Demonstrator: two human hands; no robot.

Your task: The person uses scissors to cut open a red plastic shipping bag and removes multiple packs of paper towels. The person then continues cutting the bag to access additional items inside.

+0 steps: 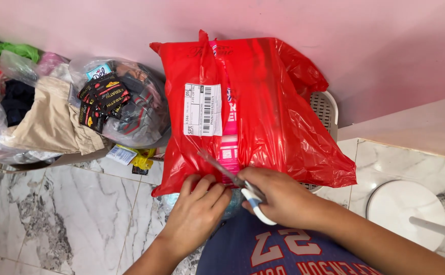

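One red plastic parcel (253,112) lies on a white basket (326,109), its long axis running away from the person. The left hand (198,211) pinches its near edge. The right hand (278,196) grips one pair of scissors (237,184), blades pointing up-left into the plastic.

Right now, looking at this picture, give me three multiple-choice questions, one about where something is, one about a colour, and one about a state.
1. Where is the white label?
A. on the red plastic bag
B. on the marble floor
C. on the pink wall

2. What colour are the scissors' handles?
A. black
B. white and blue
C. yellow

3. What is the right hand doing?
A. resting flat on the floor
B. gripping scissors
C. hanging free

Answers: 1 A, the label sits on the bag's front. 2 B, white loops with blue show under the fingers. 3 B, its fingers close round the handles while the left hand holds the bag's edge.
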